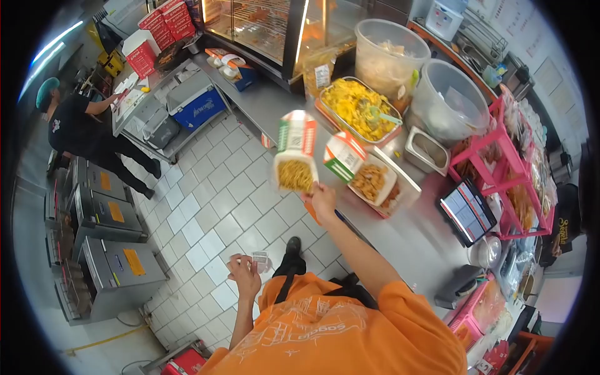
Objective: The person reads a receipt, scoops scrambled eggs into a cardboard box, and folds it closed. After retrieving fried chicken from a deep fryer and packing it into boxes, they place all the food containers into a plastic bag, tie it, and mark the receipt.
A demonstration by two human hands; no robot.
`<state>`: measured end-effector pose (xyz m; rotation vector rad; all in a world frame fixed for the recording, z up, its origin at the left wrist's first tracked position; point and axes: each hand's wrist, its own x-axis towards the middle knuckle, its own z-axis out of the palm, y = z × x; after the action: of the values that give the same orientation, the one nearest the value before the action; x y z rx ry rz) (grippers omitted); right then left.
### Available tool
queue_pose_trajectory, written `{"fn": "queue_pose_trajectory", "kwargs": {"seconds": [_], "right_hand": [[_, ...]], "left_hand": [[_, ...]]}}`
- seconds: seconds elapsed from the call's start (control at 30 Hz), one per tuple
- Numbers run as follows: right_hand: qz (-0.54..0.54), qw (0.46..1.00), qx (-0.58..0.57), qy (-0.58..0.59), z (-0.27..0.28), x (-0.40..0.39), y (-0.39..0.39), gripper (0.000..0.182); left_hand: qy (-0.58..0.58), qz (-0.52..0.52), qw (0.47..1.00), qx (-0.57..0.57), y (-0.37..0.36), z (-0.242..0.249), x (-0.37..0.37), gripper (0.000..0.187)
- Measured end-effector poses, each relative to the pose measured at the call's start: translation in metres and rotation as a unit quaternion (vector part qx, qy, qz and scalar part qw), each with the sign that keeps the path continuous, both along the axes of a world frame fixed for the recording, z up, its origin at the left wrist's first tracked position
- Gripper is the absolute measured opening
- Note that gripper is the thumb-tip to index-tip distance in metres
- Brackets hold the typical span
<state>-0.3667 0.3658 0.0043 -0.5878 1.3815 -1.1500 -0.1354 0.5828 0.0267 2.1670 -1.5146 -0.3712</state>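
My right hand (322, 199) is raised over the edge of the steel counter (400, 237) and holds a white, red and green carton (295, 153) filled with thin yellow strips, tilted towards me. My left hand (244, 275) is low over the tiled floor, its fingers closed on a small pale packet (260, 259). A second carton (343, 156) of the same kind stands on the counter just right of the held one. Beside it lies an open box of fried pieces (374, 181).
A tray of yellow food (357, 107) and two big clear tubs (389, 53) stand at the counter's back. A tablet (467, 214) and a pink rack (500, 169) are to the right. Fryers (109, 250) line the left wall. A person in black (81, 131) works far left.
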Motion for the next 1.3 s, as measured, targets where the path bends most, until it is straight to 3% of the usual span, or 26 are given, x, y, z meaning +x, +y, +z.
{"fn": "queue_pose_trajectory", "kwargs": {"seconds": [0.03,0.07,0.1,0.13,0.2,0.23,0.27,0.3,0.37,0.43,0.5,0.57,0.63,0.7,0.73,0.77,0.8,0.83,0.9,0.97,1.0,1.07,1.13,1.2,1.23,1.3], "right_hand": [[-0.003,1.000,-0.001,0.002,-0.029,0.008,-0.035,0.037],[0.013,0.988,-0.025,0.150,-0.070,0.010,-0.066,0.037],[0.030,0.954,-0.046,0.295,-0.093,0.010,-0.088,0.038],[0.025,0.954,-0.036,0.297,-0.087,0.013,-0.097,0.038],[-0.069,0.992,-0.008,0.106,-0.046,0.010,-0.094,0.038],[-0.085,0.990,0.001,0.109,-0.003,0.000,-0.076,0.038],[-0.050,0.998,0.030,0.028,0.042,0.000,-0.042,0.040],[-0.021,0.997,0.058,-0.055,0.087,0.002,-0.002,0.043],[0.026,0.981,-0.099,-0.167,0.059,-0.020,0.078,0.046],[0.013,0.995,-0.102,0.021,0.133,-0.039,0.148,0.045],[-0.095,0.991,-0.070,0.068,0.149,-0.069,0.200,0.040],[-0.186,0.976,-0.043,0.105,0.153,-0.101,0.244,0.034],[-0.261,0.954,0.067,0.133,0.139,-0.139,0.282,0.026],[-0.287,0.933,0.124,0.176,0.078,-0.168,0.321,0.030],[-0.330,0.909,0.171,0.190,0.039,-0.180,0.337,0.032],[-0.367,0.881,0.222,0.201,0.008,-0.188,0.353,0.036],[-0.372,0.858,0.258,0.244,-0.013,-0.193,0.360,0.042],[-0.348,0.810,0.299,0.365,-0.042,-0.194,0.369,0.044],[-0.355,0.852,0.291,0.252,-0.001,-0.205,0.356,0.048],[-0.320,0.877,0.290,0.209,-0.018,-0.211,0.373,0.044],[-0.287,0.897,0.279,0.185,-0.023,-0.212,0.384,0.041],[-0.435,0.834,0.221,0.259,0.013,-0.222,0.403,0.053],[-0.489,0.712,0.239,0.444,0.022,-0.251,0.437,0.072],[-0.524,0.658,0.107,0.530,0.039,-0.298,0.416,0.074],[-0.520,0.661,0.113,0.529,0.044,-0.311,0.405,0.074],[-0.497,0.735,0.190,0.421,0.051,-0.330,0.389,0.087]], "left_hand": [[0.080,-0.063,0.993,-0.058,-0.015,0.006,0.011,0.011],[0.052,-0.124,0.990,0.030,-0.032,0.020,0.020,0.007],[0.055,-0.130,0.989,0.034,-0.049,0.028,0.022,0.007],[0.143,-0.119,0.982,0.021,-0.063,0.033,0.018,0.009],[0.381,-0.097,0.919,0.004,-0.092,0.066,-0.009,0.017],[0.522,-0.084,0.849,0.001,-0.108,0.092,-0.025,0.022],[0.524,-0.099,0.846,0.017,-0.123,0.106,-0.031,0.022],[0.458,-0.199,0.865,0.041,-0.134,0.115,-0.039,0.026],[0.399,-0.328,0.853,0.083,-0.151,0.116,-0.068,0.031],[0.575,-0.361,0.721,0.141,-0.156,0.107,-0.118,0.035],[0.644,-0.378,0.611,0.264,-0.152,0.105,-0.188,0.038],[0.665,-0.454,0.563,0.188,-0.133,0.114,-0.276,0.039],[0.582,-0.529,0.581,0.211,-0.120,0.083,-0.355,0.047],[0.432,-0.596,0.630,0.248,-0.105,0.038,-0.423,0.050],[0.426,-0.601,0.625,0.259,-0.095,0.014,-0.447,0.050],[0.210,-0.671,0.708,0.063,-0.087,-0.012,-0.462,0.051],[-0.024,-0.681,0.719,-0.140,-0.075,-0.034,-0.472,0.053],[-0.003,-0.649,0.745,-0.152,-0.063,-0.028,-0.476,0.059],[-0.006,-0.620,0.772,-0.139,-0.049,-0.017,-0.464,0.067],[-0.066,-0.784,0.616,-0.031,-0.047,-0.018,-0.446,0.086],[-0.076,-0.784,0.616,-0.012,-0.046,-0.016,-0.445,0.086],[-0.073,-0.744,0.663,-0.050,-0.052,-0.017,-0.458,0.093],[-0.084,-0.740,0.666,-0.039,-0.051,-0.015,-0.471,0.094],[-0.090,-0.743,0.662,-0.037,-0.049,-0.017,-0.485,0.096],[-0.079,-0.732,0.675,-0.044,-0.046,-0.018,-0.489,0.096],[-0.062,-0.720,0.689,-0.054,-0.042,-0.027,-0.490,0.097]]}}
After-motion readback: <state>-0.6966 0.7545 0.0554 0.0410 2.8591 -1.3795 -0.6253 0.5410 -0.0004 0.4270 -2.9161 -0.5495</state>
